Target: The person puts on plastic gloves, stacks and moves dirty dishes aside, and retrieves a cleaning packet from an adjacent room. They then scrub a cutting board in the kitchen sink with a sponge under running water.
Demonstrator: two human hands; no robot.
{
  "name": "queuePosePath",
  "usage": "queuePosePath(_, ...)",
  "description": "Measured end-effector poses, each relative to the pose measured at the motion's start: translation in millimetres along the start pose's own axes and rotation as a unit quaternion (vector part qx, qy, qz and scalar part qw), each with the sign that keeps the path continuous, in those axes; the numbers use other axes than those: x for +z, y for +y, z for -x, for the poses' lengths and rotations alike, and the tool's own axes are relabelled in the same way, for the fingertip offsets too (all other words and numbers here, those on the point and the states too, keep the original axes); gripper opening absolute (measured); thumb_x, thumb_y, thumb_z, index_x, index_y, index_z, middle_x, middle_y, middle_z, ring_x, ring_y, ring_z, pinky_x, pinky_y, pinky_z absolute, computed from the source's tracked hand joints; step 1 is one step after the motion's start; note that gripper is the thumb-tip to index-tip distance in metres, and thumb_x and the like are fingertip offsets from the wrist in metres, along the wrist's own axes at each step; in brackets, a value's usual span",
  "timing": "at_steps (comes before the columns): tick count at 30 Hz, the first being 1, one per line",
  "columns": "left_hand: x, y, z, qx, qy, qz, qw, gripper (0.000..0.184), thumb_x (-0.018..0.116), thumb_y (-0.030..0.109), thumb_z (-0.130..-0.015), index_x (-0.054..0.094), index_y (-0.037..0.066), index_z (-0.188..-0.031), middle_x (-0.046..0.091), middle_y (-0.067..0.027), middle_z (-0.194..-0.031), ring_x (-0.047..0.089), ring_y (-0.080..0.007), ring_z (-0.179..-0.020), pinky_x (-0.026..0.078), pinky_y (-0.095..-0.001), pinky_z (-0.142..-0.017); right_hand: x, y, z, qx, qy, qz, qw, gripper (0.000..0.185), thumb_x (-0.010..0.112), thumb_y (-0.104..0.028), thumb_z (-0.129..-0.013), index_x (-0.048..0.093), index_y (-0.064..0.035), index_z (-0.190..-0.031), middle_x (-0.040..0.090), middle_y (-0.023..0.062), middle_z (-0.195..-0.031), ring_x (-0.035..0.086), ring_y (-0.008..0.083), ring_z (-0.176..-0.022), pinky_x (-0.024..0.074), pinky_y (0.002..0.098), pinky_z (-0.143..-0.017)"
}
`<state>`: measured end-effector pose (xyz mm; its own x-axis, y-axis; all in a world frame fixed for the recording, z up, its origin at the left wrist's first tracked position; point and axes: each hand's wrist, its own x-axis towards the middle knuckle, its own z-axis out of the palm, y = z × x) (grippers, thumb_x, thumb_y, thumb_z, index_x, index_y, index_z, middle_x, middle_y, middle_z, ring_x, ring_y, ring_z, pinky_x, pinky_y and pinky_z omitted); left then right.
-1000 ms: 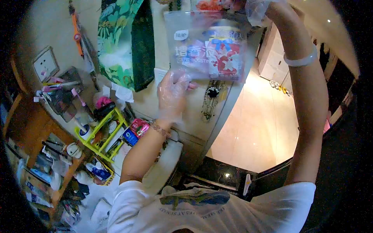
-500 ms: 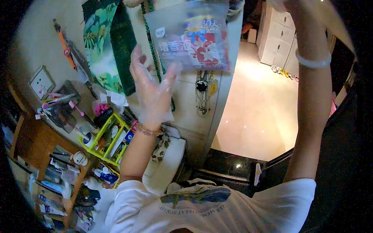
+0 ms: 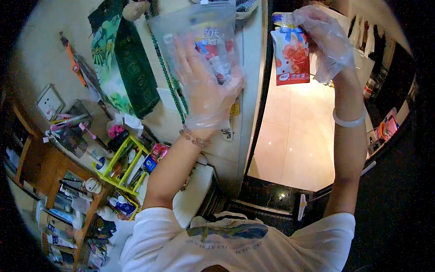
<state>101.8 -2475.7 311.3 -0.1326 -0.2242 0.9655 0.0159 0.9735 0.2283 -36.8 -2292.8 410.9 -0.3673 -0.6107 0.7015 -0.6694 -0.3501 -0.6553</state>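
My left hand (image 3: 204,90), in a clear disposable glove, lies against the front of a translucent bag (image 3: 165,25). Its fingers are stretched out and the thumb points to the right. Printed packets show through the bag's plastic, partly hidden by my fingers. Held up at the right is a red and white pouch (image 3: 292,61) with a blue bow and roses printed on it. My right hand (image 3: 324,43), also gloved, is closed on the pouch's upper right corner.
Green beads (image 3: 163,72) and a green paper bag (image 3: 136,68) hang left of the translucent bag. Lower left stand a yellow-green rack (image 3: 120,167) of small items and a wooden shelf (image 3: 81,226) with bottles. A doorway with tiled floor (image 3: 285,131) opens at the right.
My right hand has come down into view with the red and white pouch. My left hand has moved right and now lies on the bag, which has shifted left.
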Motion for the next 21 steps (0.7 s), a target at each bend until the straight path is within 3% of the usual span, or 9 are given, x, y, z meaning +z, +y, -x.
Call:
queuePosePath(3,1,-8,1,0.007,0.004,0.024,1.000,0.084,0.065,0.024,-0.067,0.019,-0.004,-0.132,0.021,-0.0292,-0.134,0.021,-0.0415,-0.126,0.020,-0.0444,-0.103,-10,23,-7,0.010,0.033,0.004,0.999,0.023,0.055,-0.018,-0.081,0.057,-0.0035,-0.098,0.057,0.0022,-0.084,0.053,0.0094,-0.075,0.0435,0.0222,-0.069)
queuePosePath(6,-4,-9,4,0.000,-0.004,0.048,0.999,0.079,0.066,0.019,-0.068,0.023,-0.004,-0.130,0.029,-0.0273,-0.130,0.029,-0.0399,-0.122,0.026,-0.0422,-0.100,-5,21,-5,0.035,0.036,0.036,0.998,0.019,0.054,-0.019,-0.083,0.057,-0.0046,-0.095,0.056,0.0011,-0.083,0.053,0.0086,-0.076,0.0435,0.0215,-0.069)
queuePosePath(7,-8,-9,5,-0.006,-0.008,0.052,0.999,0.078,0.067,0.018,-0.068,0.025,-0.005,-0.129,0.032,-0.0266,-0.128,0.032,-0.0394,-0.120,0.028,-0.0416,-0.099,4,15,1,-0.006,0.027,0.022,0.999,0.019,0.055,-0.019,-0.082,0.057,-0.0045,-0.094,0.056,0.0010,-0.082,0.053,0.0087,-0.076,0.0435,0.0217,-0.069)
queuePosePath(10,-16,-6,5,-0.002,0.001,0.036,0.999,0.072,0.068,0.017,-0.070,0.030,-0.005,-0.127,0.042,-0.0184,-0.123,0.043,-0.0269,-0.112,0.033,-0.0337,-0.097,23,6,6,-0.056,0.002,-0.014,0.998,0.019,0.055,-0.019,-0.082,0.056,-0.0043,-0.093,0.056,0.0009,-0.082,0.053,0.0088,-0.076,0.0434,0.0223,-0.069)
queuePosePath(12,-18,-4,4,-0.006,0.002,0.055,0.998,0.070,0.069,0.017,-0.070,0.033,-0.005,-0.126,0.044,-0.0182,-0.121,0.044,-0.0267,-0.111,0.034,-0.0338,-0.096,15,18,-8,0.012,-0.014,-0.021,1.000,0.018,0.056,-0.019,-0.082,0.056,-0.0040,-0.093,0.056,0.0011,-0.082,0.053,0.0090,-0.076,0.0434,0.0226,-0.069)
queuePosePath(17,-27,-7,4,-0.024,-0.005,0.045,0.999,0.066,0.069,0.017,-0.070,0.037,-0.003,-0.124,0.046,-0.0169,-0.120,0.046,-0.0253,-0.110,0.034,-0.0337,-0.096,28,25,-8,0.003,-0.009,-0.040,0.999,0.013,0.056,-0.015,-0.082,0.059,-0.0033,-0.087,0.056,-0.0013,-0.079,0.052,0.0050,-0.071,0.0430,0.0197,-0.065)
queuePosePath(21,-30,-19,0,-0.033,-0.008,0.141,0.989,0.058,0.066,0.013,-0.074,0.038,-0.002,-0.123,0.048,-0.0148,-0.118,0.048,-0.0230,-0.108,0.036,-0.0332,-0.095,36,21,-3,-0.028,-0.001,-0.007,1.000,0.013,0.055,-0.014,-0.082,0.060,-0.0027,-0.087,0.056,-0.0011,-0.079,0.052,0.0060,-0.073,0.0430,0.0211,-0.065)
